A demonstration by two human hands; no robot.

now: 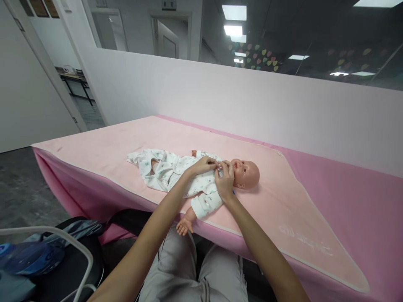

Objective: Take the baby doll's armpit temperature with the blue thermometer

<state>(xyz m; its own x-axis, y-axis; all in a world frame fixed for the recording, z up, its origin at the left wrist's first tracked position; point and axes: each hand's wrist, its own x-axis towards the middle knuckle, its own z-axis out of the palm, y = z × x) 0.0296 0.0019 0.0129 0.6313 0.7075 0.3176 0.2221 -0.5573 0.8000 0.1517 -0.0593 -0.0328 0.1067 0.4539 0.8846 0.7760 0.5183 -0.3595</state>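
Note:
A bald baby doll lies on its back, head to the right, its face turned upward. It wears a white printed baby top and matching baby pants, which look slack at the leg ends. My left hand rests over the doll's upper chest, fingertips pinched on the front of the top near the collar. Beside it, my right hand is closed at the neckline just under the doll's chin, its fingertips meeting those of the left. The exact bit of cloth or fastener between them is mostly hidden. One bare doll hand hangs over the table's near edge.
A pale pink mat covers much of the table, over a darker pink cloth. Behind stands a white wall with a window above. At lower left, a chair carries a blue-tinted bottle, near a white curved tube.

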